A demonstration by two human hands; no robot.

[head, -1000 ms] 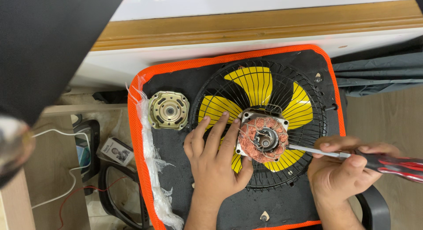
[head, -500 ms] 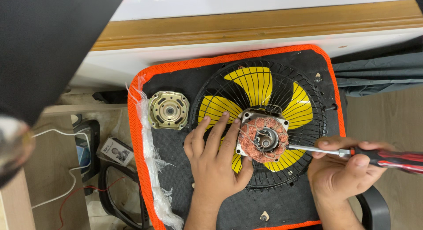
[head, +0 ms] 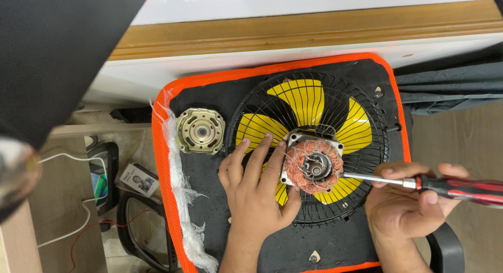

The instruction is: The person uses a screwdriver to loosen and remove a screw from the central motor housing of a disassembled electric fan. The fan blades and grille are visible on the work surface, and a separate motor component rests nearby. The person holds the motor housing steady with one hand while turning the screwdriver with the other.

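On a black, orange-edged pad (head: 209, 210), the fan (head: 309, 147) is steadied by the left hand (head: 257, 192), fingers spread flat. The screwdriver (head: 419, 185), gripped in the right hand (head: 414, 205), has been drawn slightly outward from the motor (head: 313, 165), its tip kept at the winding.

The black pad (head: 209, 199) is bare between the round metal cover (head: 200, 130) and the left hand (head: 257, 192), leaving a passage there. The wire fan guard (head: 314, 147) fills the pad's right part. The motor (head: 313, 165) is hemmed by 2 hands; the screwdriver (head: 429, 185) in the right hand (head: 408, 205) bars its right side.
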